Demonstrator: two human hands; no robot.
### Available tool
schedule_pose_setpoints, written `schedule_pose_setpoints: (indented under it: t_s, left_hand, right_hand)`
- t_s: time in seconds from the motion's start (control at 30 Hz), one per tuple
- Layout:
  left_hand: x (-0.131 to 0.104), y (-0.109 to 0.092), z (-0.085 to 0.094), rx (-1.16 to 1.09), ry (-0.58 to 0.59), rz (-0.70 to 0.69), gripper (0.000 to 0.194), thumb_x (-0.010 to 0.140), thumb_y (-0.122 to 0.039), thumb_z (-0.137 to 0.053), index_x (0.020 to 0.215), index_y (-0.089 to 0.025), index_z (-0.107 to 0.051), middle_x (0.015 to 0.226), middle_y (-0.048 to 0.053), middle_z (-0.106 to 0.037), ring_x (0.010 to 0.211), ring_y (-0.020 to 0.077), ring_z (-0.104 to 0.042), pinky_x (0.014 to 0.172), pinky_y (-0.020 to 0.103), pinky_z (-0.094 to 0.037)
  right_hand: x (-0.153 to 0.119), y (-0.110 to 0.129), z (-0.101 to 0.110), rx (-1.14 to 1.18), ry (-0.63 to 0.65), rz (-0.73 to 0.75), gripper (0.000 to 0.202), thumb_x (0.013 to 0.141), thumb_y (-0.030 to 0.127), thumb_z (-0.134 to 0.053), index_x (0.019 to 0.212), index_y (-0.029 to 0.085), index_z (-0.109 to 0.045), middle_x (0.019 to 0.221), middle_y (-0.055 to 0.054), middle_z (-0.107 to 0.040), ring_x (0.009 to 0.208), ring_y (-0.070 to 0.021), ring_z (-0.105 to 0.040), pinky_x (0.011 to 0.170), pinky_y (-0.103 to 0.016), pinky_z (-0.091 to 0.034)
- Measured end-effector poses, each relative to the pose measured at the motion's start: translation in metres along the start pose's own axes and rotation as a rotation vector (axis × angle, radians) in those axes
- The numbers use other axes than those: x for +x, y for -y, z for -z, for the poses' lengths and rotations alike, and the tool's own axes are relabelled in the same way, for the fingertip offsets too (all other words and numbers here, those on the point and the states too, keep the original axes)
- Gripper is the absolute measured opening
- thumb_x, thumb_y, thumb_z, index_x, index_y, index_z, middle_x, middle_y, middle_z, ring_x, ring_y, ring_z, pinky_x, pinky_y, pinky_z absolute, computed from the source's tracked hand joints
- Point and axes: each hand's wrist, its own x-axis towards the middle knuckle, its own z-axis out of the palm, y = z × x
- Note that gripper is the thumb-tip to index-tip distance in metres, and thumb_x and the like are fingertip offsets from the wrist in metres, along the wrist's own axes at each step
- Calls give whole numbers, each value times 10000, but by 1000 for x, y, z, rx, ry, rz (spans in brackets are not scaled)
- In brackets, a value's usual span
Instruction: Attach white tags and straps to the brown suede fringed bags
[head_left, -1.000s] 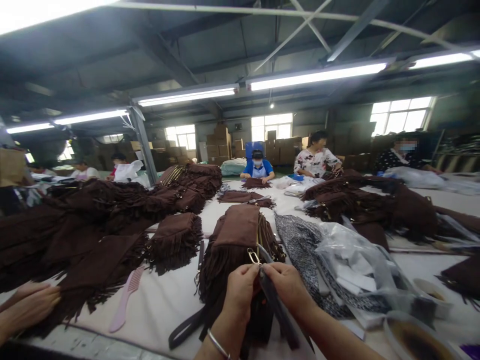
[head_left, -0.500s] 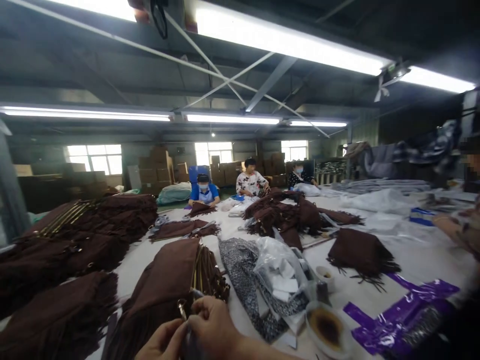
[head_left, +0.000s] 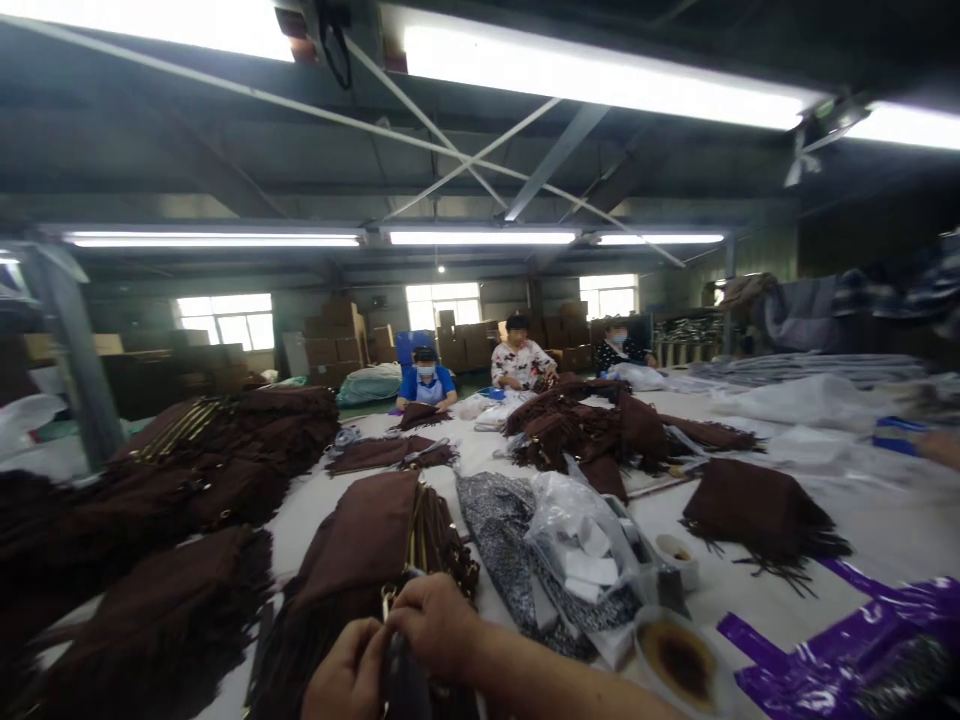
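Both hands meet at the bottom middle of the head view, in front of a stack of dark brown fringed cloth pieces [head_left: 360, 530] with gold metal along its right side. My left hand [head_left: 346, 668] is closed, its thumb and fingers pinching a dark grey strap [head_left: 405, 680]. My right hand [head_left: 436, 625] pinches the same strap just above and to the right. A small gold metal clasp [head_left: 388, 600] shows right at the fingertips; whether it is joined to the strap I cannot tell. The fingers hide much of what they grip.
Brown fringed piles [head_left: 172, 600] cover the left of the table. A clear plastic bag [head_left: 577, 540] with white slips lies on grey speckled cloth [head_left: 495, 510]. Nearby are a cup of dark liquid [head_left: 679, 660] and purple plastic packaging [head_left: 855, 650]. Several people sit across the table.
The camera has turned left, so the scene sits further right. My right fingers, earlier partly raised, are now closed together near the clasp. The person at the right edge is mostly out of view.
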Motion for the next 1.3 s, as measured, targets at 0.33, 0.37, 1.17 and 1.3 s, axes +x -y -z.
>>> schedule_pose_setpoints:
  t_s: [0.33,0.37,1.17,1.3]
  left_hand:
    - [-15,-6,-6,-129,-224,18,195,839,-322,-509,735,-195,-615,703,37,-664,700,200,-615,681,293,-440]
    - [-16,-6,-7,-149,-239,33,195,843,-320,-510,736,-193,-613,704,37,-665,696,196,-615,678,291,-440]
    - [29,-22,4,-308,63,274,240,700,-361,-674,626,-133,-672,544,22,-610,549,144,-539,554,263,-357]
    - [25,-21,6,-540,164,350,268,699,-386,-688,754,-125,-667,666,45,-672,598,148,-603,595,264,-433]
  right_hand:
    - [-70,-45,-4,406,263,-358,603,749,722,-584,981,168,-636,818,-66,-676,710,-185,-647,610,-273,-491]
    - [-81,-50,-4,385,288,-317,587,741,691,-628,1007,168,-649,875,-81,-693,805,-212,-659,668,-287,-504]
    - [-115,-44,-6,325,181,-372,543,668,726,-628,741,188,-610,542,19,-554,476,-134,-507,458,-239,-393]
    - [-112,-44,-7,358,151,-377,599,648,780,-604,743,188,-611,582,9,-578,489,-140,-545,462,-241,-412]
